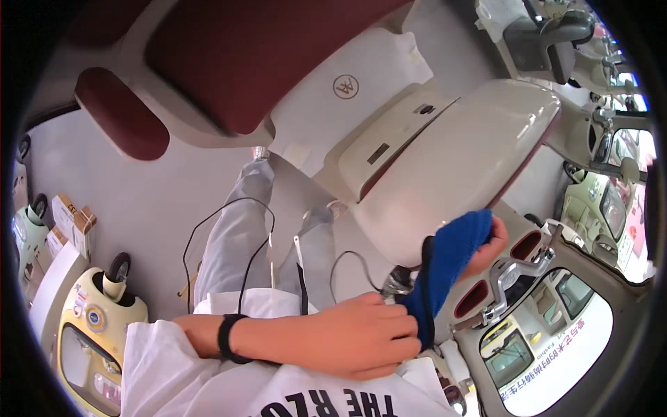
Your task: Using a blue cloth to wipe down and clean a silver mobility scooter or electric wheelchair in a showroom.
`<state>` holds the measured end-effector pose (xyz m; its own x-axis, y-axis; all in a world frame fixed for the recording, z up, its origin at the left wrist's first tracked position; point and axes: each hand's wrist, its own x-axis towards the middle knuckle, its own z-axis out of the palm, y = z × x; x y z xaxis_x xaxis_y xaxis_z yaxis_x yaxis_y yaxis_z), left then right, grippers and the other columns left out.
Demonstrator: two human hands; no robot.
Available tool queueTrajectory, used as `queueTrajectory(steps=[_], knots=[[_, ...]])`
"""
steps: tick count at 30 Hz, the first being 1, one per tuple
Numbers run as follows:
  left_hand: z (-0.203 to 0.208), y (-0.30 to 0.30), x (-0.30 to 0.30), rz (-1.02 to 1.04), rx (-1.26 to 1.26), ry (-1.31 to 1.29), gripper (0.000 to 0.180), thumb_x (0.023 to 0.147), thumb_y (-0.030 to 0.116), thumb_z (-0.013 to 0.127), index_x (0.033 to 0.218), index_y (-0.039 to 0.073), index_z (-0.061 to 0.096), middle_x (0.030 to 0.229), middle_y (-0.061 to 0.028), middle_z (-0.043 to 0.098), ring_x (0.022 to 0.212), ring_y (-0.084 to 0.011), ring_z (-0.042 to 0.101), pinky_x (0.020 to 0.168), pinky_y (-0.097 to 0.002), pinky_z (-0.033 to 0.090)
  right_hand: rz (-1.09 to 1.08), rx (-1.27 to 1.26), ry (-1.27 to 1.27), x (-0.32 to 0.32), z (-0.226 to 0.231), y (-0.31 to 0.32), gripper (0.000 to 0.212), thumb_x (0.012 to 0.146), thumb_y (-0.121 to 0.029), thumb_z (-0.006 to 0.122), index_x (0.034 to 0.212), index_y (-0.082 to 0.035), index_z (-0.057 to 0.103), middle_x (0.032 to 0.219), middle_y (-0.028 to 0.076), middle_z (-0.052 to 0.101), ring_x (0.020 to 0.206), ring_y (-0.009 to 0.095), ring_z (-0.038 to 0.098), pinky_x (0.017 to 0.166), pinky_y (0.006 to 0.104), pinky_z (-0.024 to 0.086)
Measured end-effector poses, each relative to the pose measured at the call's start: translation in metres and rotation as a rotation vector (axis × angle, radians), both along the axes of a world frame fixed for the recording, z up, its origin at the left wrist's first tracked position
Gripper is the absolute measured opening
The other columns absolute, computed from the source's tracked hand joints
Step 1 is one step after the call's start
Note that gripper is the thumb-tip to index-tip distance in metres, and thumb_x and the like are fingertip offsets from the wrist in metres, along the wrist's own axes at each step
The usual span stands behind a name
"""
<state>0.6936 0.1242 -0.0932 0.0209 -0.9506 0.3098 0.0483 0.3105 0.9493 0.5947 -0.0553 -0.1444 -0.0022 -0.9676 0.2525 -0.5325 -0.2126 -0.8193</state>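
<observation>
A blue cloth [447, 260] with a dark edge is stretched between my two hands, to the right of my body. My left hand [379, 333], a black band on its wrist, reaches across my front with its fingers curled closed on the cloth's lower end. At the upper end my right hand [492, 247] is closed on the cloth, which hides part of it. Just beyond the cloth lies a smooth cream body panel [445, 174] of a small vehicle. A crumpled, shiny dark object [398, 281] sits beside the cloth; its kind I cannot make out.
A maroon seat [250, 48] and a maroon pad [121, 111] rise at the far left. Dark cords [271, 229] hang before my legs. A silver handle [511, 278] and a vehicle window [549, 340] are at right. Small yellow [94, 320] and green vehicles [601, 198] stand around.
</observation>
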Motion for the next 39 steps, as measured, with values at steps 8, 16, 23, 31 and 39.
queueTrajectory(steps=[8,16,23,31,39], knots=[[-0.053,-0.035,0.048,-0.004,0.083,0.048,0.019,0.072,0.014,0.062,0.089,0.008,0.059,0.084,-0.0047,0.057,0.079,-0.0226,0.058,0.069,-0.0359,0.041,0.156,-0.175,0.353,0.020,-0.007,0.000,0.029,0.099,-0.020,0.055,0.119,0.001,0.058,0.122,0.013,0.060,0.111,0.023,0.057,0.101,0.0358,0.043],[-0.036,-0.079,0.074,0.817,0.178,0.692,0.025,0.068,-0.004,0.047,0.088,0.001,0.060,0.082,-0.0126,0.059,0.069,-0.0243,0.055,0.070,-0.0298,0.045,0.112,-0.091,0.283,0.017,-0.005,0.012,0.022,0.098,-0.010,0.050,0.111,0.005,0.059,0.120,0.019,0.063,0.111,0.031,0.059,0.101,0.0406,0.043],[-0.038,-0.142,-0.008,0.666,-0.220,-0.112,0.028,0.070,0.005,0.053,0.097,0.003,0.060,0.085,-0.0114,0.063,0.073,-0.0228,0.059,0.067,-0.0352,0.047,0.128,0.251,-0.363,-0.011,-0.020,0.011,0.028,0.096,-0.017,0.054,0.120,-0.004,0.059,0.114,0.011,0.062,0.104,0.023,0.060,0.094,0.0371,0.047],[-0.070,-0.146,-0.004,0.768,-0.225,0.097,0.033,0.063,-0.002,0.042,0.093,-0.003,0.056,0.080,-0.0161,0.058,0.067,-0.0225,0.052,0.067,-0.0320,0.048,0.106,-0.093,0.002,0.010,-0.014,-0.005,0.017,0.089,-0.001,0.060,0.105,-0.001,0.064,0.105,0.016,0.067,0.100,0.032,0.063,0.089,0.0403,0.051],[-0.072,-0.150,-0.009,0.871,-0.209,0.093,0.027,0.070,-0.003,0.042,0.093,-0.002,0.056,0.083,-0.0136,0.058,0.069,-0.0213,0.050,0.065,-0.0315,0.045,0.207,-0.117,0.001,0.008,-0.010,-0.006,0.018,0.090,-0.004,0.060,0.108,-0.001,0.060,0.105,0.016,0.060,0.097,0.031,0.060,0.087,0.0380,0.048]])
